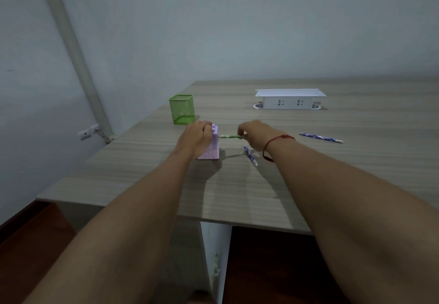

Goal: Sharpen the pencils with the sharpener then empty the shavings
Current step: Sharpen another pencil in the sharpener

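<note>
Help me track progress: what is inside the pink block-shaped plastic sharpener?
A green patterned pencil enters the side of the pink sharpener; the tip and any shavings are hidden.

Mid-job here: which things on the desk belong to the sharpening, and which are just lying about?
Job: pink sharpener, gripped by left hand; green pencil, pinched by right hand; near blue pencil; far blue pencil.
Lying about: green mesh cup; white socket box.

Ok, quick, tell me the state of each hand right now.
Left hand: grips the pink sharpener from its left side.
Right hand: pinches the green pencil, whose tip points into the sharpener.
</note>
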The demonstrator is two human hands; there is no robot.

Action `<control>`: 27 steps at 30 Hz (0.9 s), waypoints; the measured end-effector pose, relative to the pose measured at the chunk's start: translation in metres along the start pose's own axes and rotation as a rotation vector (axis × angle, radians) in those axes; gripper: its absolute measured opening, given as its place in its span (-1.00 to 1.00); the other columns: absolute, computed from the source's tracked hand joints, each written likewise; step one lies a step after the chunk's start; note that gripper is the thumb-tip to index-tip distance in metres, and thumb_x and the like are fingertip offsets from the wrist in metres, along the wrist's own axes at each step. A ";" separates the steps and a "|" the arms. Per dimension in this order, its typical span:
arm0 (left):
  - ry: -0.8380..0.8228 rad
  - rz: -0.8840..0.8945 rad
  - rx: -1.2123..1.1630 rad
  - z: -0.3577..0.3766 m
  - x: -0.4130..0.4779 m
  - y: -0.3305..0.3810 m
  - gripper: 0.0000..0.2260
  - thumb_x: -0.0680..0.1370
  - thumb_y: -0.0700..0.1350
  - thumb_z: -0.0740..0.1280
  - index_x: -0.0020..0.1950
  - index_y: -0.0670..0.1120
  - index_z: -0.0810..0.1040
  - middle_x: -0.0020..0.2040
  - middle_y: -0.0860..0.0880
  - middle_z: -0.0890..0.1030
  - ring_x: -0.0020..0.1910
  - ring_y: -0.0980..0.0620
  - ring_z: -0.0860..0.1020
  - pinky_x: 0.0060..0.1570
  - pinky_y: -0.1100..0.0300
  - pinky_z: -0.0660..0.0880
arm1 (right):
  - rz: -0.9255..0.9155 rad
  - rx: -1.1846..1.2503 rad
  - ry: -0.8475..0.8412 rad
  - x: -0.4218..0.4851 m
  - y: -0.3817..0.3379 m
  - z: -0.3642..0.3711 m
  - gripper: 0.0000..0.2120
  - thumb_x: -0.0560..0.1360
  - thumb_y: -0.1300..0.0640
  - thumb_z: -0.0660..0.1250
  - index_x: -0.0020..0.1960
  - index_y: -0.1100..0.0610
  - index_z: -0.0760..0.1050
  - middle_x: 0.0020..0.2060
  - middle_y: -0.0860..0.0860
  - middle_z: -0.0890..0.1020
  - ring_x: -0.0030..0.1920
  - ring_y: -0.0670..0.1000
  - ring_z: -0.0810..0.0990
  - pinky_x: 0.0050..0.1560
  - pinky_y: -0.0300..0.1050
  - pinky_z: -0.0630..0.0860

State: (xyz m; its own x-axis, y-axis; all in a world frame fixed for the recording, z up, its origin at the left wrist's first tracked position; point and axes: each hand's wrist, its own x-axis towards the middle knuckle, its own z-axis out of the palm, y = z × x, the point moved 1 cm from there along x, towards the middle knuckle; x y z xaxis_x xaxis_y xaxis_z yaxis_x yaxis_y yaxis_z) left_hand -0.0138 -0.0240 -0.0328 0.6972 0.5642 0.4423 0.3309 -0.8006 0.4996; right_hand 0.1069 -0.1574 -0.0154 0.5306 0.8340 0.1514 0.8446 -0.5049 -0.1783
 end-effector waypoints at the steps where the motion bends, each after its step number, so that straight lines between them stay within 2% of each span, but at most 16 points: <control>1: -0.005 -0.010 -0.002 0.001 0.000 0.000 -0.59 0.59 -0.10 0.00 0.22 -0.15 0.57 0.18 -0.22 0.55 0.12 -0.12 0.49 0.06 0.08 0.39 | 0.004 -0.008 -0.001 -0.001 0.002 0.000 -0.76 0.59 0.28 0.17 0.18 0.11 0.52 0.20 0.16 0.53 0.18 0.17 0.52 0.16 -0.03 0.44; 3: -0.012 -0.024 -0.004 0.002 0.001 -0.001 -0.63 0.62 -0.13 0.02 0.23 -0.14 0.56 0.19 -0.23 0.54 0.14 -0.12 0.49 0.05 0.10 0.37 | 0.012 -0.029 -0.004 -0.004 0.005 0.000 -0.74 0.60 0.28 0.17 0.21 0.11 0.52 0.22 0.16 0.53 0.20 0.17 0.52 0.19 -0.01 0.44; 8: -0.019 -0.022 0.004 0.001 -0.001 0.001 -0.54 0.55 -0.04 -0.04 0.18 -0.14 0.58 0.15 -0.24 0.55 0.10 -0.13 0.49 0.04 0.09 0.40 | 0.000 -0.039 -0.006 -0.004 -0.004 0.000 -0.72 0.59 0.28 0.18 0.25 0.12 0.51 0.23 0.17 0.52 0.22 0.18 0.50 0.21 -0.01 0.44; 10: -0.013 -0.023 0.011 0.001 -0.002 0.000 -0.59 0.59 -0.08 -0.01 0.18 -0.15 0.58 0.14 -0.24 0.54 0.07 -0.12 0.49 0.03 0.08 0.41 | -0.008 -0.044 0.003 -0.002 -0.012 0.001 -0.72 0.60 0.28 0.18 0.26 0.12 0.51 0.24 0.17 0.52 0.23 0.19 0.50 0.22 -0.01 0.44; 14: 0.007 -0.037 0.022 0.003 -0.002 0.002 -0.66 0.63 -0.17 0.03 0.25 -0.18 0.53 0.20 -0.24 0.53 0.15 -0.17 0.48 0.14 0.03 0.43 | 0.008 -0.038 0.017 0.001 -0.019 0.004 -0.67 0.58 0.30 0.21 0.30 0.13 0.51 0.26 0.17 0.52 0.24 0.19 0.51 0.24 0.01 0.46; 21: 0.139 0.047 0.033 0.005 -0.005 0.009 -0.73 0.59 -0.26 0.10 0.08 -0.26 0.57 0.07 -0.22 0.62 0.06 -0.16 0.51 0.06 0.08 0.36 | -0.020 -0.011 0.036 0.007 -0.037 0.003 -0.66 0.58 0.34 0.16 0.29 0.17 0.53 0.24 0.22 0.54 0.24 0.23 0.53 0.22 0.01 0.45; 27: 0.096 0.051 0.043 0.006 -0.003 0.007 -0.73 0.60 -0.24 0.08 0.09 -0.25 0.55 0.08 -0.21 0.60 0.06 -0.14 0.50 0.09 0.05 0.39 | -0.031 -0.028 0.048 0.003 -0.040 0.004 -0.67 0.59 0.35 0.15 0.28 0.19 0.53 0.20 0.21 0.56 0.18 0.21 0.56 0.17 0.00 0.48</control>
State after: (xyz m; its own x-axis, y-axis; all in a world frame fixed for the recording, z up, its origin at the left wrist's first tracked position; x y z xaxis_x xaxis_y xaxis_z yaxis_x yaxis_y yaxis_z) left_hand -0.0098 -0.0323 -0.0351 0.6505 0.5378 0.5363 0.3256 -0.8354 0.4429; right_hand 0.0745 -0.1333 -0.0116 0.5066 0.8380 0.2030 0.8619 -0.4857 -0.1459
